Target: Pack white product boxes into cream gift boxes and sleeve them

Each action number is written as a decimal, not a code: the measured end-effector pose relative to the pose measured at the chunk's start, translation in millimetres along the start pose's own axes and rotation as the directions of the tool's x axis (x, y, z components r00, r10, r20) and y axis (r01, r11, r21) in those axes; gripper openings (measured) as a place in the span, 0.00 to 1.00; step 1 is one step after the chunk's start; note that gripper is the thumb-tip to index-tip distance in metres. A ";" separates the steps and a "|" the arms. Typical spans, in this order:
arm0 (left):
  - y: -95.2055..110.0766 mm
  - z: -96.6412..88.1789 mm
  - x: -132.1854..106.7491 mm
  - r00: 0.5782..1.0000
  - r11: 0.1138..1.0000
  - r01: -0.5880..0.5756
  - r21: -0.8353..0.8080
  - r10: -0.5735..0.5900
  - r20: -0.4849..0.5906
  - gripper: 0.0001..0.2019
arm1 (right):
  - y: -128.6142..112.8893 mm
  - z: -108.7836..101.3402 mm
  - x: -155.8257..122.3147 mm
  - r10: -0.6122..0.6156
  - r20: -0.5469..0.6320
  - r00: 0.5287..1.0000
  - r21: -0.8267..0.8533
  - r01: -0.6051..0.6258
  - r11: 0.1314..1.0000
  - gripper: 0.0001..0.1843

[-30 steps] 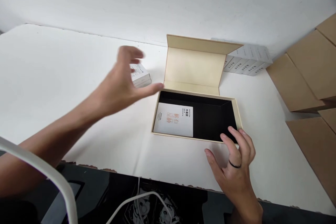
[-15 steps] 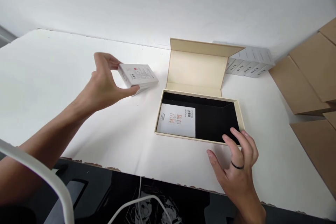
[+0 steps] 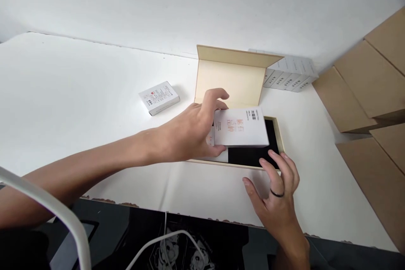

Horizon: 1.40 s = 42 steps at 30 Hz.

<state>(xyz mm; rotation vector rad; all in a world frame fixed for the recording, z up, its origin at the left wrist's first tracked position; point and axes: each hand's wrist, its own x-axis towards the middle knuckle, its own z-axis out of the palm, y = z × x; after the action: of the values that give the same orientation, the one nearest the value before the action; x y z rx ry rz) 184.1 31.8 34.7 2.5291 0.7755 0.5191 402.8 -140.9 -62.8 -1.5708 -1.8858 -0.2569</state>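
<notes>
My left hand grips a small white tea box by its left end, thumb in front and fingers behind. The tea box is held over a cream gift box with a black lining, whose lid stands open at the back. Beneath my left hand, a white tea box lies in the gift box's left part, mostly hidden. My right hand is at the gift box's front right corner, fingers spread, fingertips on or just over the rim, thumb apart from it. Another white tea box lies on the table to the left.
Behind the lid, a row of several white tea boxes stands against the wall. Brown cardboard boxes are stacked at the right. A white curved tube crosses the lower left, and a white cable hangs at the table's front edge.
My left hand has moved right with one tea box, from the left of the table to above the gift box. One tea box stays behind there. My right hand keeps its place at the corner.
</notes>
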 end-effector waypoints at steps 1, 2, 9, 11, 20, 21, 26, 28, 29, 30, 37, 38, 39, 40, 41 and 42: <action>1.0 2.6 1.0 1.000 1.000 -0.003 0.018 0.002 0.010 0.40 | -0.1 0.2 0.2 0.000 -0.002 1.000 0.000 0.000 1.000 0.27; 3.1 3.5 1.5 0.999 0.999 -0.013 0.047 0.011 0.031 0.36 | -0.3 0.3 0.3 0.003 -0.006 1.000 -0.001 -0.003 1.000 0.27; 22.0 -10.7 9.8 0.976 0.998 0.065 -0.010 -0.061 0.210 0.23 | -1.4 0.1 -0.7 0.041 0.010 0.999 0.027 -0.041 0.999 0.30; 24.7 -9.5 20.3 0.942 0.999 0.045 0.003 -0.044 0.333 0.21 | -0.5 0.7 -1.0 0.046 -0.002 0.999 0.041 -0.046 0.998 0.33; 37.7 22.2 44.9 0.869 0.996 -0.089 0.020 0.067 0.490 0.17 | 3.5 3.3 -1.5 0.014 -0.052 0.999 0.060 -0.011 0.998 0.40; 35.9 19.7 40.2 0.916 0.997 -0.072 -0.019 0.073 0.395 0.16 | 3.5 3.0 -1.5 0.009 -0.051 0.999 0.061 -0.006 0.998 0.39; -10.3 -16.1 3.4 0.941 0.980 0.183 0.076 -0.152 -0.303 0.13 | 3.1 1.3 -1.1 0.003 -0.048 0.999 0.066 0.001 0.998 0.38; -44.4 -33.8 -16.4 0.889 0.908 0.364 0.206 -0.272 -0.369 0.23 | 3.0 0.9 -1.0 0.007 -0.040 0.999 0.065 -0.004 0.998 0.38; -61.8 -41.5 -27.2 0.877 0.858 0.445 0.255 -0.361 -0.317 0.31 | 2.9 0.7 -0.9 0.007 -0.034 0.999 0.062 -0.004 0.998 0.38; -78.1 -48.0 -38.3 0.847 0.801 0.526 0.287 -0.463 -0.259 0.37 | 2.7 0.7 -0.9 0.005 -0.028 1.000 0.057 -0.004 0.998 0.38; -116.6 -61.8 -84.6 0.773 0.857 0.516 0.006 -0.462 -0.435 0.41 | 2.7 1.8 -3.3 0.025 -0.024 0.999 0.028 -0.024 0.999 0.39; -113.8 -59.8 -83.8 0.781 0.898 0.439 -0.031 -0.399 -0.481 0.39 | 2.8 2.0 -3.7 0.029 -0.026 0.999 0.026 -0.029 0.999 0.39; -110.8 -56.6 -81.7 0.797 0.931 0.360 -0.059 -0.340 -0.499 0.37 | 2.8 2.1 -4.0 0.033 -0.030 0.999 0.024 -0.033 0.999 0.39; -108.0 -52.5 -78.7 0.823 0.957 0.281 -0.070 -0.278 -0.495 0.36 | 2.8 2.2 -4.2 0.037 -0.033 0.999 0.024 -0.037 0.999 0.39; -105.5 -47.9 -75.4 0.858 0.974 0.217 -0.069 -0.224 -0.462 0.35 | 2.7 2.2 -4.2 0.040 -0.034 0.999 0.023 -0.039 0.999 0.39; -103.4 -43.3 -72.3 0.896 0.981 0.185 -0.056 -0.192 -0.400 0.35 | 2.6 2.1 -4.1 0.042 -0.034 0.999 0.023 -0.041 0.999 0.39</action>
<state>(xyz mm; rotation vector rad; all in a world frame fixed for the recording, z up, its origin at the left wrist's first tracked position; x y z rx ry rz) 63.6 78.6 2.1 2.3219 1.1438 0.9945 404.7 -142.3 -67.5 -1.5791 -1.8215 -0.2428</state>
